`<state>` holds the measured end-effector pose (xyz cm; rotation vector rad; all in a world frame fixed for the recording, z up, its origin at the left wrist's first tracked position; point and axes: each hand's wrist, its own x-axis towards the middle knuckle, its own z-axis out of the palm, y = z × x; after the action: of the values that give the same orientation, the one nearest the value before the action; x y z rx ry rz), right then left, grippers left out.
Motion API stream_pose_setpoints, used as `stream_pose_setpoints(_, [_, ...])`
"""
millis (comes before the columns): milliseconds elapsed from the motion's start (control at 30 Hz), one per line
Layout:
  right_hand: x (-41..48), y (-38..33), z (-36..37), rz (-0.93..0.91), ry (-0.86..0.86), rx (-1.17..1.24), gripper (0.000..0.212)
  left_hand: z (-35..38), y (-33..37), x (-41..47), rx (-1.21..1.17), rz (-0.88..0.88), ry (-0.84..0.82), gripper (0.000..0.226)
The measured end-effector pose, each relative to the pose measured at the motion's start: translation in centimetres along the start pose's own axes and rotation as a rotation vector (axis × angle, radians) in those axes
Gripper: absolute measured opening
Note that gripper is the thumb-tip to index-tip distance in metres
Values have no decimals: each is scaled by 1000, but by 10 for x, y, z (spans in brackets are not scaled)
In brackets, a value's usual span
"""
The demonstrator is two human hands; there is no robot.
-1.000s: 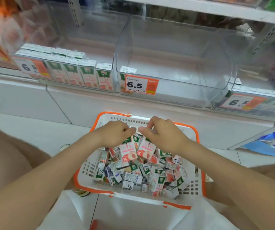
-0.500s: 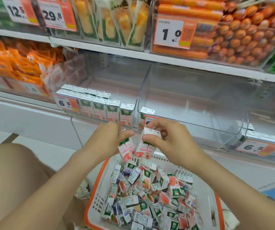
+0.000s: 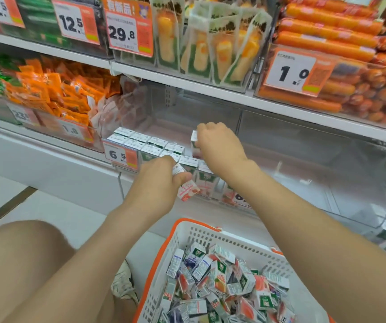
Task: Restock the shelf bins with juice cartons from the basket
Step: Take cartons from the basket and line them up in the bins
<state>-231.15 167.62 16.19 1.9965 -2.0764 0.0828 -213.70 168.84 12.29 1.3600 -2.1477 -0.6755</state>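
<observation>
Pink carton (image 3: 187, 191) pinched in left hand (image 3: 157, 183) grip; right hand (image 3: 220, 145) grip holds second carton (image 3: 194, 142) higher.

— What is on your arms?
— They are bare. My left forearm (image 3: 82, 252) and right forearm (image 3: 303, 217) show uncovered up to the frame's edge. My left hand (image 3: 157, 183) and right hand (image 3: 220, 144) are bare as well.
— And lower down?
— My leg (image 3: 24, 264) is bare too. Beside it is a pale, woven-patterned thing (image 3: 123, 283). I cannot tell if it is my shoe.
</observation>
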Motion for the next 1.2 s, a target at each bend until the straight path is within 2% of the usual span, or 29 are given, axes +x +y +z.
stream_pose_setpoints(67, [12,-6,9,48,-111,73,9,-3,1,2,-1,24,-11,41])
stream_pose_setpoints(133, [25,-5,23,89,-198,182,16,-7,3,3,-6,30,-26,38])
stream_pose_setpoints(233, [36,1,32,32,-354,179,29,-12,7,4,-2,21,-38,41])
stream_pose_setpoints(333, [39,3,26,-13,-429,185,18,-15,7,6,-23,2,-52,45])
stream_pose_setpoints(367, [35,4,17,-19,-431,196,15,-16,7,6,-32,-4,-51,45])
stream_pose_setpoints(400, [30,5,10,-43,-399,243,20,-18,8,6,-39,-7,-45,43])
stream_pose_setpoints(433, [23,7,0,-63,-356,343,37,-19,9,7,-46,-9,-40,39])
stream_pose_setpoints(500, [2,10,-19,-70,-303,665,60,-23,10,8,-76,-16,-39,37])
stream_pose_setpoints(567, [-22,14,-30,-110,-317,903,65,-26,11,7,-163,-17,-46,32])
stream_pose_setpoints(633, [-40,15,-31,-167,-265,867,70,-28,14,6,-362,-16,-34,23])
stream_pose_setpoints(700, [-48,19,-27,-176,-177,705,70,-29,22,4,-572,-61,-12,21])
stream_pose_setpoints(800, [-51,25,-29,-131,-82,604,52,-24,27,8,-703,-145,-4,21])
stream_pose_setpoints(867, [-51,28,-31,-33,49,655,37,-14,21,14,-546,-109,60,18])
stream_pose_setpoints(933, [-46,33,-29,91,213,678,31,-3,13,18,-211,13,89,15])
stream_pose_setpoints(1000, [-37,38,-23,141,277,586,30,10,8,19,126,160,14,28])
stream_pose_setpoints(1100, [-20,41,-8,64,159,314,32,30,6,17,419,289,-147,55])
stream_pose_setpoints(1200, [-7,34,4,47,30,109,28,41,3,17,566,331,-110,61])
